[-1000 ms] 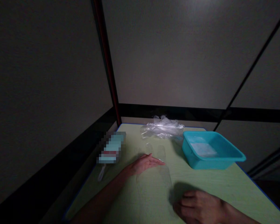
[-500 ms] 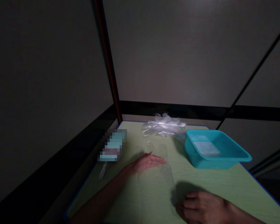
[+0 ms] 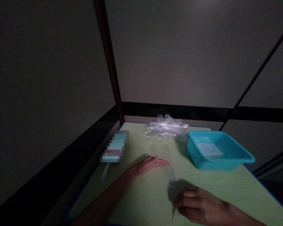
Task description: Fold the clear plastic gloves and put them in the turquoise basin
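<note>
A clear, thin plastic bag [image 3: 157,185] lies flat on the pale green table, its outline faint. My left hand [image 3: 153,164] rests on its upper part with the fingers stretched out together to the right. At the bag's lower right edge, my right hand [image 3: 193,202] is curled, fingertips pressed together; a bit of the clear film appears pinched there and raised slightly.
A turquoise basin [image 3: 217,164] holding a white sheet [image 3: 209,150] stands at the right. Crumpled clear plastic [image 3: 167,126] lies at the table's back edge. A blurred, pixelated light-blue item [image 3: 116,146] is at the left, beside a wall.
My right hand has moved a little left and up, and the film beside it now looks lifted. My left hand has lowered slightly, with film now showing over its fingers.
</note>
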Motion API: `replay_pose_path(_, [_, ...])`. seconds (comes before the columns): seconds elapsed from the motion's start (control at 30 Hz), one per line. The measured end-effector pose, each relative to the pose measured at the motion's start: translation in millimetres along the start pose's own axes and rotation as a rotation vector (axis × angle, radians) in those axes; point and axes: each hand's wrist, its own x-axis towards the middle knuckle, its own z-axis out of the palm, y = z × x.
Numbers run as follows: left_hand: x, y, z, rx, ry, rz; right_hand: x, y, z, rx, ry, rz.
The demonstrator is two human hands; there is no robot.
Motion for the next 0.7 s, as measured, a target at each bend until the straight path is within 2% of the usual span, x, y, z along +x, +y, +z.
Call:
replay_pose_path(0.07, [-1.8,3.8,4.4,0.046,0.010,0.011,1.9,0.8,-5.4,0.010,-0.020,-0.058])
replay_pose_path(0.2, [-8.5,14.2,16.5,0.324,0.045,0.041,3.4,1.1,-13.0,0.049,-0.053,-0.010])
replay_pose_path(0.3, [-11.6,16.5,22.5,0.425,0.031,0.055,3.3,0.3,-15.9,0.074,-0.040,0.028])
replay_pose_path(0.53, [-11.6,17.6,26.5,0.551,-0.031,0.095,1.6,5.2,-12.1,0.185,0.115,0.160])
replay_pose_path(0.7, [-14.3,22.0,28.7,0.544,0.000,0.018,4.4,13.4,-4.0,0.245,0.222,0.292])
